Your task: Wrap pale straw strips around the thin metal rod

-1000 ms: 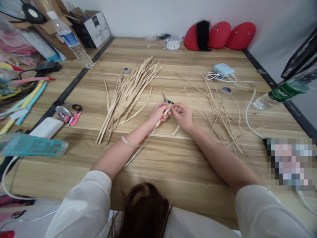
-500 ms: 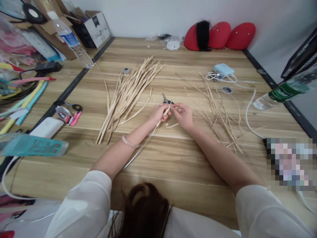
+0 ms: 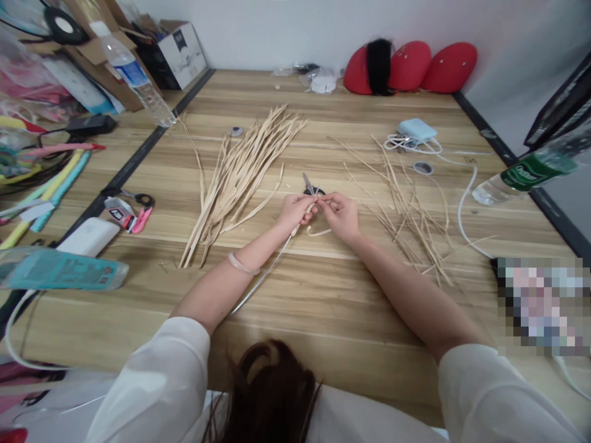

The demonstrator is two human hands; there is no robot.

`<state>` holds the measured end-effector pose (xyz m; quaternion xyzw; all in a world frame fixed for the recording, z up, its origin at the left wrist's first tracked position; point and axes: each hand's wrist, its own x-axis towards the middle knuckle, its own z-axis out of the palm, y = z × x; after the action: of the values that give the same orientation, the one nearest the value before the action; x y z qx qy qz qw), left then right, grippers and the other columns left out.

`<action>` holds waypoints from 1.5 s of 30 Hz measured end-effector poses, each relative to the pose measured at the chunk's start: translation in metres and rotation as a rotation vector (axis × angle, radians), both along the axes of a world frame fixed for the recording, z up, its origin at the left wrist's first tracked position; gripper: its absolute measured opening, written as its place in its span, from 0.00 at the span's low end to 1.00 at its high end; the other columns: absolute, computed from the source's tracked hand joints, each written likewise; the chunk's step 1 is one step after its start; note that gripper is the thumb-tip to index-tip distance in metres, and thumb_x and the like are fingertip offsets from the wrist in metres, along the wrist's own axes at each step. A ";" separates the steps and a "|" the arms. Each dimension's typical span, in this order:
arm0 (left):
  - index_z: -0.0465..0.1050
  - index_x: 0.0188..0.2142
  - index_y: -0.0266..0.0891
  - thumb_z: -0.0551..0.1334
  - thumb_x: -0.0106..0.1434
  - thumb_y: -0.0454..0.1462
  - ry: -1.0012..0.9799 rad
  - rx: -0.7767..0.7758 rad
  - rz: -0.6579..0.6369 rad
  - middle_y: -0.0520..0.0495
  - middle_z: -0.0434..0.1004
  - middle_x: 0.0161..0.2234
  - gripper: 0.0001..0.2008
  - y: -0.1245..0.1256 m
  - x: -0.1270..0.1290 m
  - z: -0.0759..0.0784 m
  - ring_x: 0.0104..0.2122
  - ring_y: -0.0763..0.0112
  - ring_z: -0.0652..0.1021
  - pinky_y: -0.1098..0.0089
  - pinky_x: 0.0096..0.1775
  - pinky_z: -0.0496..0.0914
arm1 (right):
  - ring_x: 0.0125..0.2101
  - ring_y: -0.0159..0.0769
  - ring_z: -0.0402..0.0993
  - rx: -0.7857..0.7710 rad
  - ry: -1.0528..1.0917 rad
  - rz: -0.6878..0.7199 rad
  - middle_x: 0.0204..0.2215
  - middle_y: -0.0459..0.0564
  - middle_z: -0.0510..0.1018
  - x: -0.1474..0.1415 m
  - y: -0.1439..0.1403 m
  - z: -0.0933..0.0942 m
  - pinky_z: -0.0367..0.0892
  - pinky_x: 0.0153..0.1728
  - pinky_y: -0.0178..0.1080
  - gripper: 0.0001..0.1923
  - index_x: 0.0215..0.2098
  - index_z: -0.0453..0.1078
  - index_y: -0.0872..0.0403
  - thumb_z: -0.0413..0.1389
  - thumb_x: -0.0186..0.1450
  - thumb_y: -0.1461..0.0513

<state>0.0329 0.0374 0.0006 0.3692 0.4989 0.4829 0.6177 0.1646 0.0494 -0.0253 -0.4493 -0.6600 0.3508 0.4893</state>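
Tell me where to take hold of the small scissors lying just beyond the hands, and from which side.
Take the small scissors by their dark handle loops, probably from the right and above. The metal blades point away toward the upper left, and the left hand and right hand, pinching a pale straw strip, crowd the near side. A grip on the loops avoids the blade tips.

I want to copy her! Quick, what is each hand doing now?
Left hand: closed, pinching a pale straw strip.
Right hand: closed, fingers pinching the same strip beside the left hand.
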 end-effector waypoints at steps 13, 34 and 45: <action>0.68 0.24 0.33 0.55 0.65 0.38 -0.033 -0.057 0.007 0.53 0.68 0.15 0.14 0.003 0.000 0.003 0.09 0.85 0.61 0.79 0.13 0.48 | 0.15 0.24 0.45 -0.006 0.002 -0.021 0.12 0.36 0.53 0.000 0.000 0.001 0.47 0.20 0.34 0.06 0.27 0.70 0.54 0.56 0.58 0.59; 0.66 0.27 0.34 0.59 0.59 0.33 0.098 0.037 0.046 0.55 0.70 0.17 0.06 0.012 -0.014 0.001 0.10 0.85 0.62 0.80 0.13 0.48 | 0.12 0.22 0.54 -0.236 0.334 0.051 0.11 0.38 0.64 0.003 0.008 0.005 0.49 0.14 0.30 0.15 0.27 0.69 0.55 0.62 0.53 0.52; 0.67 0.28 0.34 0.57 0.60 0.33 0.257 0.066 0.078 0.56 0.69 0.17 0.05 0.011 -0.014 0.003 0.10 0.85 0.62 0.79 0.13 0.50 | 0.18 0.25 0.63 -0.149 0.336 -0.160 0.20 0.42 0.71 -0.001 0.015 -0.009 0.60 0.20 0.31 0.06 0.27 0.67 0.54 0.60 0.52 0.62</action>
<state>0.0188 0.0489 0.0040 0.4285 0.5717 0.4713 0.5171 0.1634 0.0639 -0.0339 -0.4703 -0.5037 0.4287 0.5842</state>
